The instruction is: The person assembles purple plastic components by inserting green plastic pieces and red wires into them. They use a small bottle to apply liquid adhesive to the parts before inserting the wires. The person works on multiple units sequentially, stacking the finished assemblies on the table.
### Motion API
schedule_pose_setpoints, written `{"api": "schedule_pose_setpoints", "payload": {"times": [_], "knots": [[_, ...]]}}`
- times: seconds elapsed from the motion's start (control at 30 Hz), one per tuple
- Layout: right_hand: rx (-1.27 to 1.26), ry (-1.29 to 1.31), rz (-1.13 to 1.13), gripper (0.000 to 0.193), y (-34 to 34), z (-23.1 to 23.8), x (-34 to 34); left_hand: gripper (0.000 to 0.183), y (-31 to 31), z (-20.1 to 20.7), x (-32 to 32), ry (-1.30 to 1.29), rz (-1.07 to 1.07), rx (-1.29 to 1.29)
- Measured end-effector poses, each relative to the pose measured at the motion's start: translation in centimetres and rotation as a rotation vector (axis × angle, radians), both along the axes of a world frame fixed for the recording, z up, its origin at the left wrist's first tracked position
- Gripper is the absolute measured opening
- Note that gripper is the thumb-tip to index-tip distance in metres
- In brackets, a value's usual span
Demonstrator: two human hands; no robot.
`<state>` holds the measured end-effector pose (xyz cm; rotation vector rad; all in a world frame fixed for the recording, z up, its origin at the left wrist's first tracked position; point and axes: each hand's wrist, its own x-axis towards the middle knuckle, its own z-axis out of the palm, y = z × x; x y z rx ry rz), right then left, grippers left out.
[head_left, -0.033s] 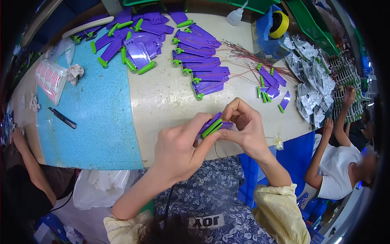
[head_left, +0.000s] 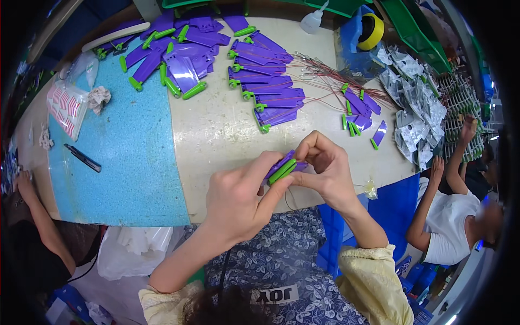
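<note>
Close in front of me, both hands hold a purple-and-green plastic part point(head_left: 282, 172) above the near side of the table. My left hand point(head_left: 236, 196) grips it, with thumb and fingers closed round its left side. My right hand point(head_left: 326, 169) pinches its right end, fingers curled in. The green rim of the part faces up between the thumbs, and a thin dark wire hangs below. Beyond the hands lies a column of purple-and-green parts point(head_left: 279, 97) with red wires point(head_left: 325, 76) running off to the right. Smaller purple-and-green pieces point(head_left: 357, 105) lie further right.
More purple parts point(head_left: 187, 73) are heaped at the back left, partly on a blue mat point(head_left: 124, 162) bearing a black cutter knife point(head_left: 83, 157). At right are metal plates point(head_left: 420, 103), yellow tape point(head_left: 371, 32) and a squeeze bottle point(head_left: 311, 21). Other people sit on both sides.
The dark gap between the green edges of the held part has narrowed. Both hands stay in nearly the same place.
</note>
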<state>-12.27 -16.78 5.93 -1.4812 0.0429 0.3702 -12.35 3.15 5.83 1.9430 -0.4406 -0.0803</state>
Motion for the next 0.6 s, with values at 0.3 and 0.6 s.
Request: {"api": "schedule_pose_setpoints", "payload": {"times": [0.3, 0.6], "knots": [[-0.464, -0.003, 0.079, 0.018, -2.8, 1.8, -0.3, 0.031, -0.3, -0.1, -0.3, 0.064, 0.036, 0.017], [-0.513, -0.326, -0.068, 0.020, -2.5, 4.8, -1.3, 0.018, -1.7, 2.0, 2.7, 0.255, -0.316, 0.044]]}}
